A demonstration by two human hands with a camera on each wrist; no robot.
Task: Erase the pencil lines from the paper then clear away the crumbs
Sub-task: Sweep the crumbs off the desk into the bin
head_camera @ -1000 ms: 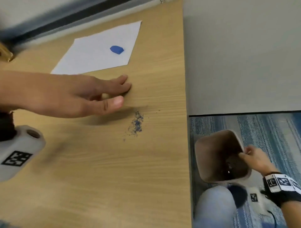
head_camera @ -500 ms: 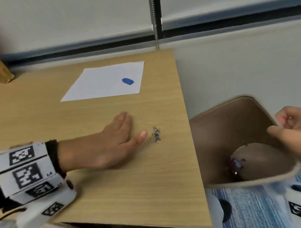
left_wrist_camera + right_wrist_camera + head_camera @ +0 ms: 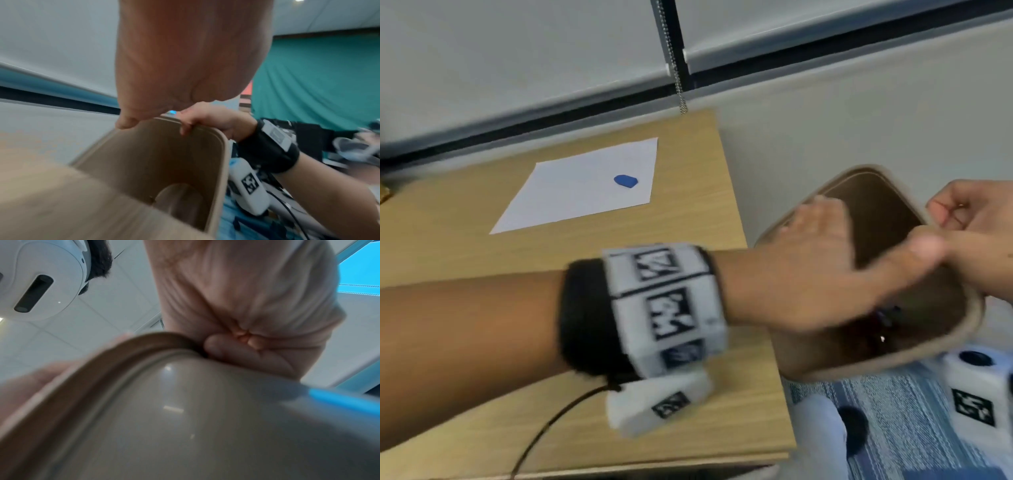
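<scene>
A white paper [image 3: 571, 195] lies on the wooden table [image 3: 448, 246] with a blue eraser [image 3: 625, 180] on it. My left hand [image 3: 825, 270] reaches past the table's right edge, fingers straight, over the mouth of a tan waste bin [image 3: 967, 325]. My right hand [image 3: 976, 240] grips the bin's far rim and holds it tilted against the table edge. The left wrist view shows my right hand's fingers [image 3: 186, 129] curled over the rim of the bin [image 3: 164, 162]. A few blue specks [image 3: 887, 312] show inside the bin under my left hand. No crumb pile shows on the table; my left arm covers part of it.
A window blind chain [image 3: 677, 78] hangs behind the table's far right corner. Blue striped carpet [image 3: 900, 411] lies below the bin. The wrist camera's black cable [image 3: 544, 431] trails over the table's near part. A pale wall [image 3: 825, 130] stands to the table's right.
My left hand has swept right from the table top, across its edge, over the bin. The blue crumb pile seen earlier is out of sight. The bin is tight against the table edge.
</scene>
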